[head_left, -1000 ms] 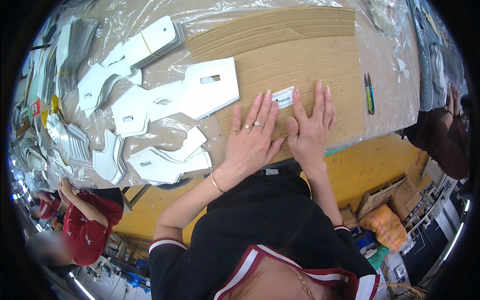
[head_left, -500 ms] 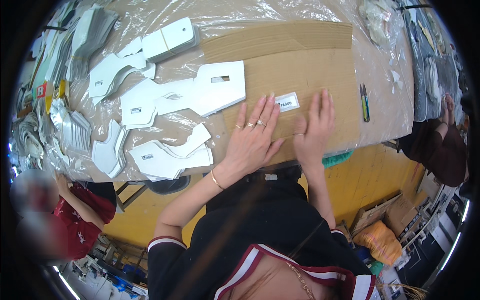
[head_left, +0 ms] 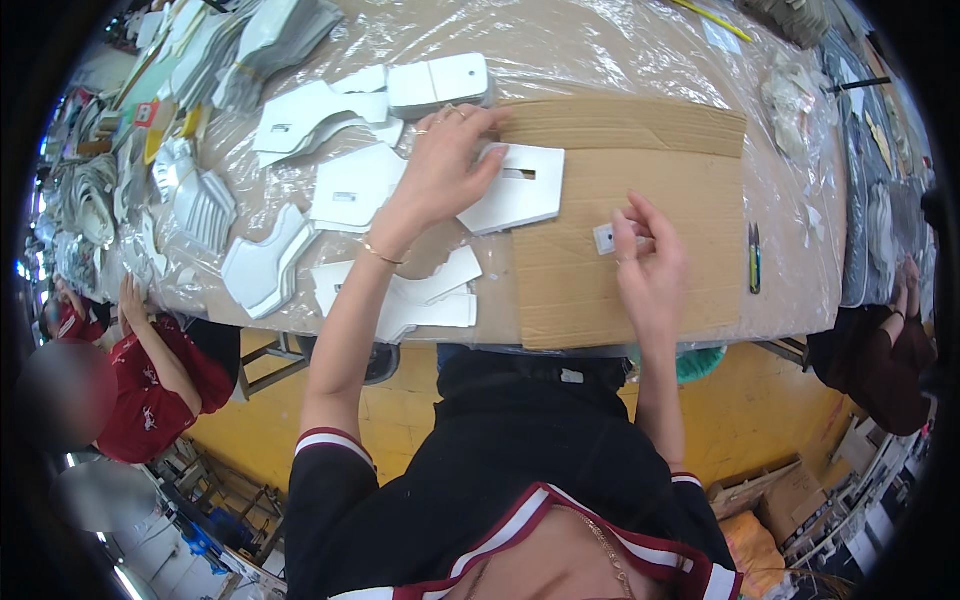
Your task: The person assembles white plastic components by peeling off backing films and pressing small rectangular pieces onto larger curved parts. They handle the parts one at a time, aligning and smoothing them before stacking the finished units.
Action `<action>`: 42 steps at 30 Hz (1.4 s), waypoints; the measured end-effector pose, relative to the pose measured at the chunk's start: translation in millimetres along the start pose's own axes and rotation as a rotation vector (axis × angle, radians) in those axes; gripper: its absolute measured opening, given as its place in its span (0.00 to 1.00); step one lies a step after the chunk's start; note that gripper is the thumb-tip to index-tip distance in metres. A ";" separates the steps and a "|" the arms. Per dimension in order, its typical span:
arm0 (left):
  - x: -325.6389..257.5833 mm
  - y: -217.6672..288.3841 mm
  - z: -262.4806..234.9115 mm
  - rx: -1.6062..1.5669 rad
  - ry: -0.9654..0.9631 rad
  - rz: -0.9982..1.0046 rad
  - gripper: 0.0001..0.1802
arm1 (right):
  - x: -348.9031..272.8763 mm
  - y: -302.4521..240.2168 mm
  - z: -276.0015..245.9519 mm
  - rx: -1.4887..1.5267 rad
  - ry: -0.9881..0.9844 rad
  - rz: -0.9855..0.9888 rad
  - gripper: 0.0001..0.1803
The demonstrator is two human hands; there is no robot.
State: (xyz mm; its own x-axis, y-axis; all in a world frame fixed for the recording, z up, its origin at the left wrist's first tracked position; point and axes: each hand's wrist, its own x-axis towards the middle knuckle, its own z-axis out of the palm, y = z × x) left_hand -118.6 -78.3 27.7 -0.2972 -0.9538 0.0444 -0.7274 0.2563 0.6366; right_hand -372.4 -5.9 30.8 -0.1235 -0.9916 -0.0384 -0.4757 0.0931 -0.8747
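My left hand [head_left: 445, 165] reaches over the white shoe-pattern-shaped pieces, fingers apart and thumb out, near the banded white stack [head_left: 440, 85]. Whether its fingertips touch anything is hard to see. Beneath it lies a stack of long white cut pieces [head_left: 535, 185] with a rectangular slot, overlapping the edge of the cardboard sheet [head_left: 630, 310]. My right hand [head_left: 652, 265] is over the cardboard, fingers loosely bent, with nothing visibly held. A small white label [head_left: 604, 238] lies beside its thumb, partly hidden by the hand.
More white piece stacks [head_left: 265, 260] lie to the left, with bundled piles [head_left: 270, 55] behind. Snips [head_left: 755, 260] rest right of the cardboard. Clear plastic covers the table [head_left: 620, 50]. A person in red [head_left: 150, 390] is at the left; another in dark clothes [head_left: 870, 350] at the right.
My left hand has left the cardboard beside the label and moved up and left over the white pieces. My right hand has gone from lying flat to bent fingers. The view has shifted.
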 end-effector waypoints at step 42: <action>-109.7 82.3 56.0 -1.086 -0.159 -0.392 0.10 | -54.1 -27.6 -46.7 0.137 0.230 -0.274 0.09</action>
State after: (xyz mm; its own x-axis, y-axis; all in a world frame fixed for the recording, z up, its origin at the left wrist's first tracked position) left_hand -180.5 56.2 32.1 -0.2993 -0.8879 -0.3493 0.1024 -0.3939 0.9134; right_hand -393.2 49.4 79.6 -0.2075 -0.9304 0.3021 -0.3994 -0.2013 -0.8944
